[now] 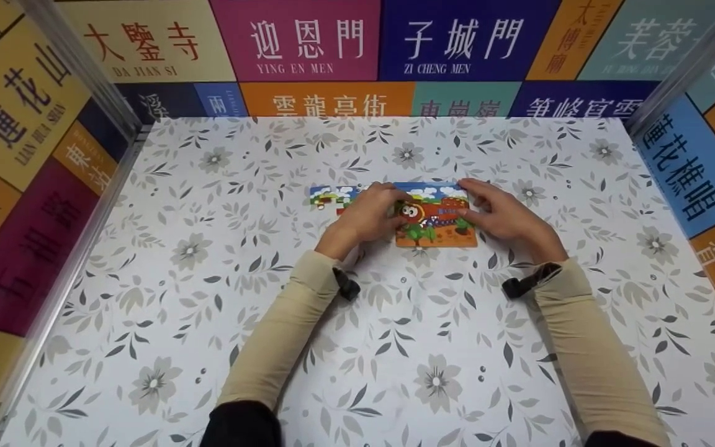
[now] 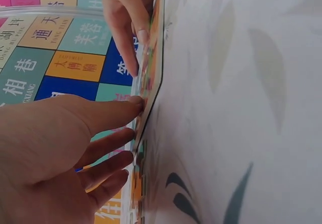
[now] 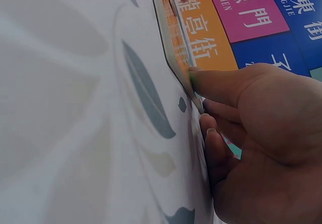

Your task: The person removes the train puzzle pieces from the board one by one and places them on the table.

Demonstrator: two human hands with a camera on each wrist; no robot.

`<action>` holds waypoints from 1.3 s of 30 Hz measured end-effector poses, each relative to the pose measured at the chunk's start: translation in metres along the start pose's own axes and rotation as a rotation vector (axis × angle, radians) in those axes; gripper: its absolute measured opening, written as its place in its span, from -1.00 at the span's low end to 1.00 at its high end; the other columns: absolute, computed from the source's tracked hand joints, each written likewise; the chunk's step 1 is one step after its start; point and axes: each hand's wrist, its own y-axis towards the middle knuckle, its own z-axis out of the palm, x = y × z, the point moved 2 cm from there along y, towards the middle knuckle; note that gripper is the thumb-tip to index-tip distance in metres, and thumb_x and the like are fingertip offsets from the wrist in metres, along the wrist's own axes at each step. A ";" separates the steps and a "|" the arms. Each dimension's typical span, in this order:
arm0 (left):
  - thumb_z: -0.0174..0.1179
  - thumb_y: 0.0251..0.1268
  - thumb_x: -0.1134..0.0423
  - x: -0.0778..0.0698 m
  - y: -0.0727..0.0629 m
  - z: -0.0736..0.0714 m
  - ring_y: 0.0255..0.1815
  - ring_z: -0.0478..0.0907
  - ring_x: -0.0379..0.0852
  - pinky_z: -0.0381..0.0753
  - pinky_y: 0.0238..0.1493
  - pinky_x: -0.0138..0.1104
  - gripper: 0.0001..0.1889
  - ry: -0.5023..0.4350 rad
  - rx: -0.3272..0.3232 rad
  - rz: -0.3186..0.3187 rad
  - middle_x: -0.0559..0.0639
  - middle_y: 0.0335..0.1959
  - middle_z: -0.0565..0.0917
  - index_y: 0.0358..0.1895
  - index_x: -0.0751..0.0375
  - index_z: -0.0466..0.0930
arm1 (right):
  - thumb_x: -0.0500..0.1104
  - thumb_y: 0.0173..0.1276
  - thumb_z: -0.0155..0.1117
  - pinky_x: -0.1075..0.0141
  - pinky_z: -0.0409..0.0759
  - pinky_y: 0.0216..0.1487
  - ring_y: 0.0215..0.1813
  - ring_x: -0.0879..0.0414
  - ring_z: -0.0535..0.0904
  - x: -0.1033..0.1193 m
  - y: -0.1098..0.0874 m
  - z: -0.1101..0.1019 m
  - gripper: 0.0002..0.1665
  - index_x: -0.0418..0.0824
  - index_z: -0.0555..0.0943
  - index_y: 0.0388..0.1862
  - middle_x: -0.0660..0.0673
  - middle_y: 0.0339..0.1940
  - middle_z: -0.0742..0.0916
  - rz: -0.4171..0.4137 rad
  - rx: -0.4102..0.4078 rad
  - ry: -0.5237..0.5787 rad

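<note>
A colourful cartoon jigsaw puzzle panel lies in front of the person, showing a smiling red character, green leaves and orange ground. At its left side the left hand holds on, thumb and fingertips touching the panel in the left wrist view. The right hand grips the right side; its thumb rests on the panel near a corner, with the other fingers curled by the edge. Beyond the left hand shows another puzzle section with sky and clouds, partly hidden by that hand.
A white tabletop with a grey leaf and flower print lies under everything. Panels with large Chinese characters stand along the back and both sides. Dark wrist cameras sit at the cuffs of the beige sleeves.
</note>
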 end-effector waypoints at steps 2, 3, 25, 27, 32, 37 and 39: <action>0.34 0.58 0.10 0.001 0.002 0.001 0.36 0.59 0.09 0.56 0.44 -0.06 -0.58 -0.003 -0.013 0.011 0.08 0.31 0.71 0.39 0.08 0.69 | -0.09 0.69 0.25 -0.23 0.37 0.47 0.41 -0.29 0.43 -0.001 0.000 0.000 -0.18 -0.23 0.20 0.77 -0.32 0.78 0.26 -0.010 -0.006 0.002; 0.34 0.58 0.10 0.001 0.002 0.001 0.34 0.59 0.09 0.57 0.42 -0.06 -0.59 -0.007 -0.019 0.016 0.09 0.29 0.71 0.38 0.09 0.70 | -0.10 0.69 0.25 -0.24 0.38 0.46 0.40 -0.30 0.43 -0.001 0.000 0.000 -0.18 -0.25 0.20 0.77 -0.34 0.77 0.26 -0.019 -0.007 0.001; 0.30 0.61 0.08 0.005 0.004 0.002 0.29 0.49 0.11 0.52 0.38 -0.05 -0.50 0.019 -0.015 0.044 0.15 0.29 0.61 0.48 0.14 0.59 | -0.07 0.70 0.24 -0.24 0.33 0.53 0.46 -0.28 0.40 -0.001 -0.001 0.002 -0.17 -0.21 0.18 0.79 -0.29 0.80 0.22 0.025 -0.001 0.021; 0.30 0.62 0.07 0.006 0.004 0.001 0.32 0.46 0.11 0.50 0.40 -0.06 -0.49 0.001 -0.005 0.032 0.17 0.31 0.58 0.50 0.15 0.57 | -0.06 0.70 0.24 -0.23 0.33 0.51 0.44 -0.27 0.40 -0.002 0.000 0.002 -0.17 -0.17 0.18 0.79 -0.26 0.80 0.23 0.043 -0.001 0.023; 0.30 0.62 0.09 0.006 0.003 0.000 0.33 0.43 0.10 0.49 0.40 -0.08 -0.56 -0.023 -0.007 0.021 0.16 0.32 0.55 0.42 0.13 0.65 | -0.03 0.70 0.23 -0.21 0.31 0.54 0.46 -0.24 0.38 -0.002 0.001 0.002 -0.18 -0.12 0.18 0.80 -0.22 0.81 0.22 0.061 0.003 0.024; 0.29 0.62 0.08 0.005 0.001 0.000 0.30 0.51 0.14 0.53 0.37 -0.04 -0.60 0.040 -0.050 0.066 0.17 0.29 0.61 0.36 0.13 0.69 | -0.11 0.71 0.21 -0.24 0.35 0.50 0.43 -0.31 0.42 0.000 0.001 0.001 -0.19 -0.27 0.18 0.77 -0.35 0.78 0.24 -0.021 0.006 -0.013; 0.26 0.65 0.08 0.006 -0.001 0.000 0.27 0.54 0.15 0.54 0.34 -0.02 -0.60 0.071 -0.075 0.083 0.17 0.27 0.64 0.37 0.14 0.68 | -0.13 0.71 0.21 -0.24 0.36 0.47 0.41 -0.31 0.43 -0.001 0.000 0.001 -0.20 -0.31 0.18 0.77 -0.38 0.78 0.24 -0.040 0.007 -0.024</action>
